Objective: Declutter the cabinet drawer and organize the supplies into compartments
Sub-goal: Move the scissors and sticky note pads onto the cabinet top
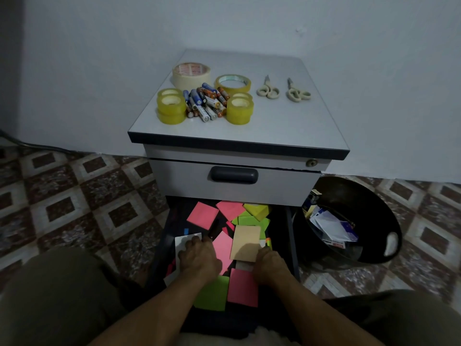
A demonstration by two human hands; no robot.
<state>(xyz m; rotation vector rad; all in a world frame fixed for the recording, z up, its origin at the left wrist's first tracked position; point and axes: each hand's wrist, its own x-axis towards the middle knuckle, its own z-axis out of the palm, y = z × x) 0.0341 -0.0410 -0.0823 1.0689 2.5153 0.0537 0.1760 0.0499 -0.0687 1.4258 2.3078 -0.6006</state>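
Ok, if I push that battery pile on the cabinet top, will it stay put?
Probably not: the batteries are round and loosely heaped, so they would likely roll apart. The left yellow tape stack and right yellow tape stack may block some, but nothing guards the front edge of the cabinet top.

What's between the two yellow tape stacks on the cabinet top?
A loose heap of batteries fills the gap between left stack and right stack, in the head view.

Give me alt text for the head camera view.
A left hand and right hand reach into an open drawer of scattered bright note pads. Tape rolls, batteries and two scissors lie on the cabinet top.
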